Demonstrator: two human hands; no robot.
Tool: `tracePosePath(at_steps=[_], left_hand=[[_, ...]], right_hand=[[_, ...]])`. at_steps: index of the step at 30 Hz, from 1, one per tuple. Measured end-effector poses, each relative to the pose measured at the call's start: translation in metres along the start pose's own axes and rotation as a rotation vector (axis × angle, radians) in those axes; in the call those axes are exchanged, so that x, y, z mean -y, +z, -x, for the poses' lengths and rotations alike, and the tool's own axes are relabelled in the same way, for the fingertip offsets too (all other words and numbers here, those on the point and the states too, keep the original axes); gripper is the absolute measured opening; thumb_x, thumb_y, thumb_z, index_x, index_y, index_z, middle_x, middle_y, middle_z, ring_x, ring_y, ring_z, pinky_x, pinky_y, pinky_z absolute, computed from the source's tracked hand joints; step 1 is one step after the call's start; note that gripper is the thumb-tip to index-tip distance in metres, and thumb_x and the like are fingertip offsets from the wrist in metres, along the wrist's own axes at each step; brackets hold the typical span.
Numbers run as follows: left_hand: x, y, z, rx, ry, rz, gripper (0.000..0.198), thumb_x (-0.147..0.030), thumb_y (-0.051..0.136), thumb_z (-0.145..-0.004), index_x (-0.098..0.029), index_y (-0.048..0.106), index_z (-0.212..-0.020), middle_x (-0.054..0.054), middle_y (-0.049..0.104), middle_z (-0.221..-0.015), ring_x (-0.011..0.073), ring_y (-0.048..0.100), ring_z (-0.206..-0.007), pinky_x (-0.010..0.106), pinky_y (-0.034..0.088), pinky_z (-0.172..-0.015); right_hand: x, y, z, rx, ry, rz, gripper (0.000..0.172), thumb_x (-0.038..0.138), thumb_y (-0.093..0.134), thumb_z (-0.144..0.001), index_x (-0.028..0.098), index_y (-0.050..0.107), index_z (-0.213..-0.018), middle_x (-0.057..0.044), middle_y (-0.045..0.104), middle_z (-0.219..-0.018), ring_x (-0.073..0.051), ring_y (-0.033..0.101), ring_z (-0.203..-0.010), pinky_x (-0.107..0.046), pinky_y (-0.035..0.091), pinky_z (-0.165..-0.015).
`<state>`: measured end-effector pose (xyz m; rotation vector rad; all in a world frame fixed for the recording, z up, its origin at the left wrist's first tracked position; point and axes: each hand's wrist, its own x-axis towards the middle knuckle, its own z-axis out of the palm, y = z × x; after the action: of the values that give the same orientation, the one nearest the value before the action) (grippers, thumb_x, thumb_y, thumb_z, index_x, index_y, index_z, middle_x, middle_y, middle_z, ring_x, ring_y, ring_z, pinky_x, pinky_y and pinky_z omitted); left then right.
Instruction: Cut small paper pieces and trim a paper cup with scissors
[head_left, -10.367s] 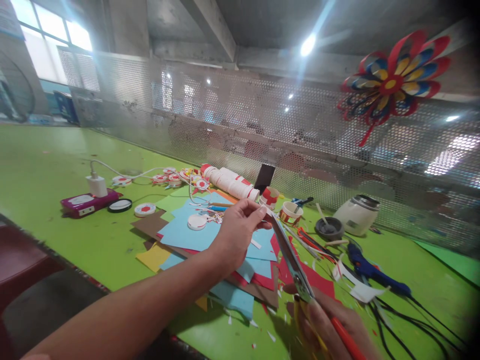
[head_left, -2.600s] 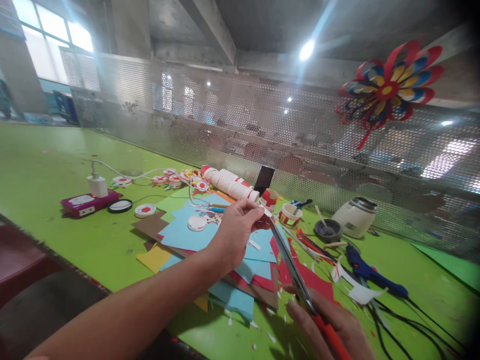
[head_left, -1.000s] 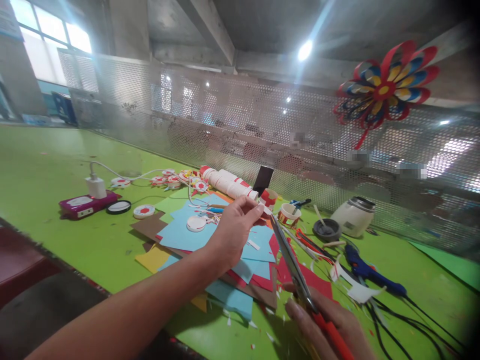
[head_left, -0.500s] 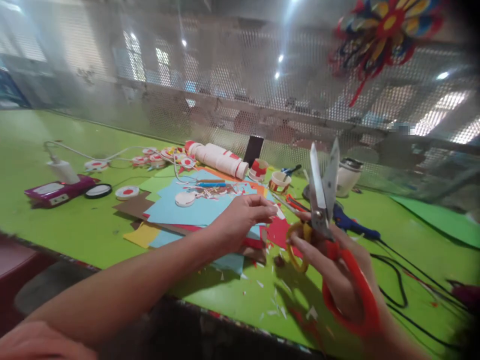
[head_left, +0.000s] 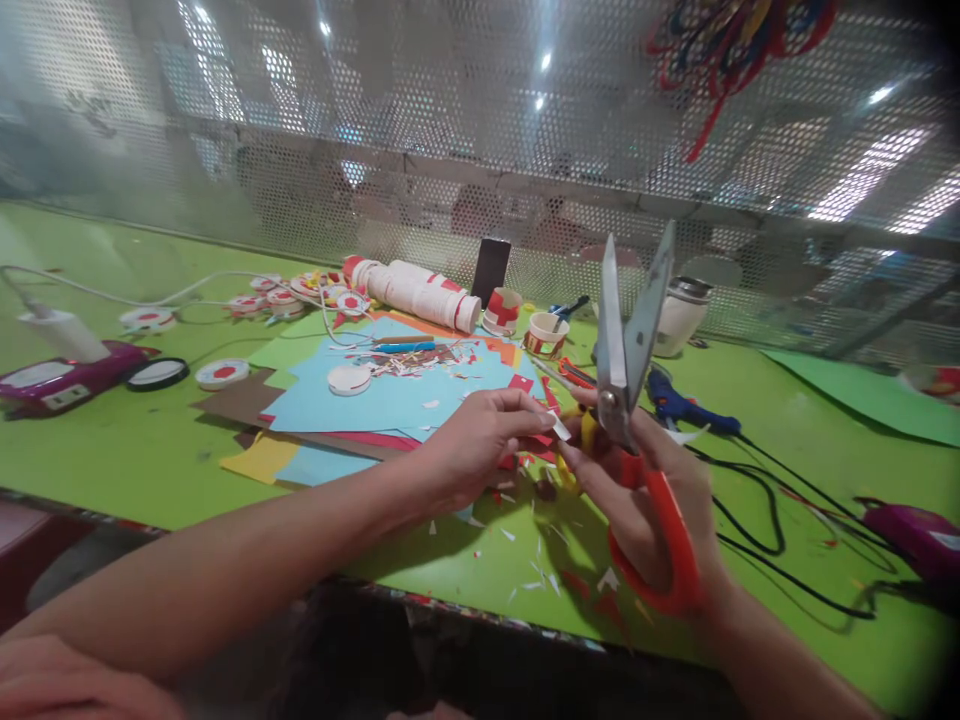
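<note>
My left hand (head_left: 491,440) pinches a small piece of white paper (head_left: 559,428) between thumb and fingertips, above the front of the table. Close beside it, my right hand (head_left: 660,480) is closed on scissors with orange-red handles (head_left: 664,560); their blades (head_left: 630,330) point up and stand apart. A yellow ring-shaped handle (head_left: 581,450) also shows at my right fingers, partly hidden. Behind my left hand lies a stack of coloured paper, light blue sheet (head_left: 315,400) on top, with paper scraps (head_left: 420,362) and a blue pen-like tool (head_left: 405,347) on it.
A blue glue gun (head_left: 686,405) with black cables lies at the right. Farther back are a white roll (head_left: 412,295), paper cups (head_left: 546,333), a dark phone-like panel (head_left: 492,268) and a white jar (head_left: 681,318). A purple power strip (head_left: 82,375) sits at the left.
My right hand with the scissors has come closer to my left hand, its fingertips now at the white paper piece. The whole view has tilted down and shifted.
</note>
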<state>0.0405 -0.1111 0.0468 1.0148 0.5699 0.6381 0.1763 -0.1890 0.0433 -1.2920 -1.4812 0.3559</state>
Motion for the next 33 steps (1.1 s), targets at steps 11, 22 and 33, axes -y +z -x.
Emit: tracePosePath(at_steps=[11, 22, 33], left_hand=[[0.0014, -0.0005, 0.001, -0.02, 0.031, -0.056, 0.018, -0.031, 0.066, -0.069, -0.017, 0.053, -0.07, 0.003, 0.059, -0.069, 0.0115, 0.053, -0.056, 0.02, 0.032, -0.045], [0.0039, 0.0005, 0.0013, -0.022, 0.059, -0.073, 0.02, -0.033, 0.066, -0.069, -0.018, 0.055, -0.071, 0.004, 0.06, -0.07, 0.0141, 0.057, -0.055, 0.022, 0.035, -0.043], [0.0037, 0.007, 0.0048, -0.038, 0.143, -0.084, 0.019, -0.032, 0.065, -0.072, -0.017, 0.054, -0.069, 0.001, 0.056, -0.066, 0.0121, 0.055, -0.054, 0.024, 0.045, -0.046]], right_hand=[[0.0, 0.0008, 0.0002, -0.024, -0.019, 0.021, 0.036, 0.017, 0.062, -0.078, 0.018, 0.058, -0.114, -0.001, 0.064, -0.084, -0.011, 0.062, -0.063, -0.02, 0.057, -0.052], [-0.0003, 0.0042, 0.0019, -0.045, -0.029, -0.041, 0.037, 0.014, 0.062, -0.077, 0.021, 0.06, -0.114, 0.001, 0.062, -0.08, -0.01, 0.062, -0.064, -0.018, 0.056, -0.053], [0.0012, 0.004, 0.0051, -0.087, 0.001, -0.051, 0.036, 0.015, 0.064, -0.077, 0.023, 0.06, -0.112, 0.003, 0.061, -0.078, -0.01, 0.06, -0.067, -0.018, 0.056, -0.061]])
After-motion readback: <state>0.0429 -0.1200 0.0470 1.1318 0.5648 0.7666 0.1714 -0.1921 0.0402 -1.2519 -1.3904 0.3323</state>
